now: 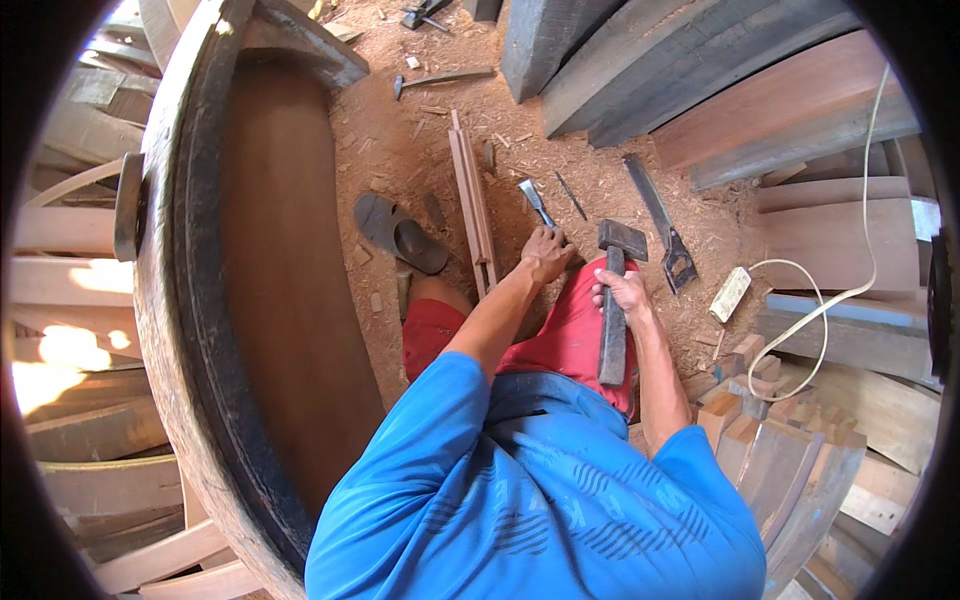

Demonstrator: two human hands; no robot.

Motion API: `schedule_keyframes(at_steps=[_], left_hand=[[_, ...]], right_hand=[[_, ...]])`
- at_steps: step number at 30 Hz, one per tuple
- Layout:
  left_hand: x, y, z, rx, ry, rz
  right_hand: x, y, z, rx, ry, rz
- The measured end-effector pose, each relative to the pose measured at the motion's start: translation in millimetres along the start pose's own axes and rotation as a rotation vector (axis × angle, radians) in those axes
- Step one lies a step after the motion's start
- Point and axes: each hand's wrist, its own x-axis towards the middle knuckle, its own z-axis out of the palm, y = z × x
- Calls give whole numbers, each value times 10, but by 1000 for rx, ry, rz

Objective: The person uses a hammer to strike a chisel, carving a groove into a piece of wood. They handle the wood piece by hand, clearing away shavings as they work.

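A chisel (pixel 536 203) is gripped in the left hand (pixel 547 255), its blade pointed away from the body above shavings-strewn ground (pixel 590 165). A mallet (pixel 613 330) is held just below its head by the closed right hand (pixel 624 289), over red shorts (pixel 560 335). The pair is flanked by wood strips (pixel 470 195) on the left and a saw (pixel 660 215) on the right.

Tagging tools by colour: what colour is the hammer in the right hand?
The hammer is dark grey; it shows best in the head view.
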Motion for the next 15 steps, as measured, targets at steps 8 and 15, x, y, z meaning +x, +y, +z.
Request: schedule_keyframes(at_steps=[8,15], left_hand=[[101,-37,206,273,-98,21],[7,-167,-186,-172,278,128]], right_hand=[[23,-2,-18,9,-9,22],[-5,-51,-17,48,9,4]])
